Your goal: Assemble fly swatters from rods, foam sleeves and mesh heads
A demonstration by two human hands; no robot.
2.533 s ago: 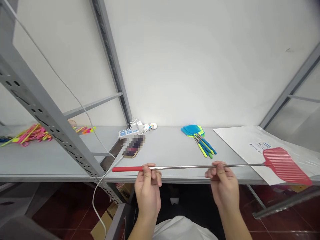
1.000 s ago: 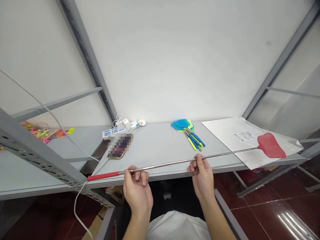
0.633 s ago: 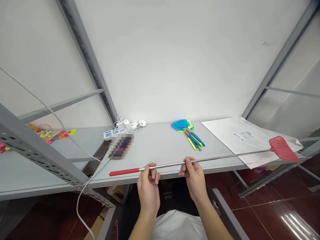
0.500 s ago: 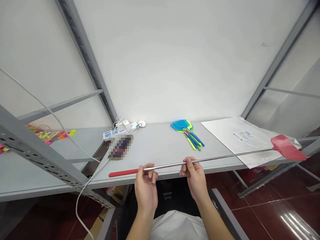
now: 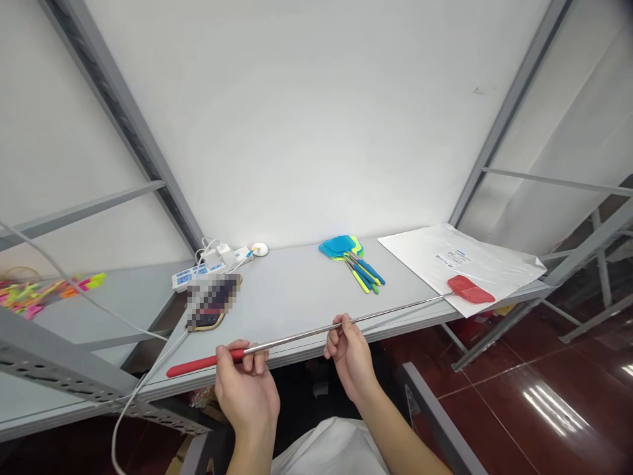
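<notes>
A long telescopic fly swatter (image 5: pixel 301 335) stretches across in front of me, its red handle at the left and its red paddle over the white bag at the right. My left hand (image 5: pixel 248 389) is closed round the swatter where the handle meets the metal rod. Farther along, my right hand (image 5: pixel 350 353) pinches the rod near its middle between thumb and fingers. Beyond my hands, a pile of blue and yellow-green fly swatters (image 5: pixel 352 260) lies on the shelf with short rods and handles pointing toward me.
The grey shelf (image 5: pixel 281 290) ends just before my lap. A flat white bag (image 5: pixel 415 247) with a label lies at the right. At the left are a power strip (image 5: pixel 184 280) with chargers, a blurred phone (image 5: pixel 217 303), a white cable, metal uprights and colourful plastic pieces (image 5: pixel 54 293).
My view has turned to the right. The swatter now slants more, its handle lower and nearer me, its paddle farther off over the bag. Both hands keep their hold.
</notes>
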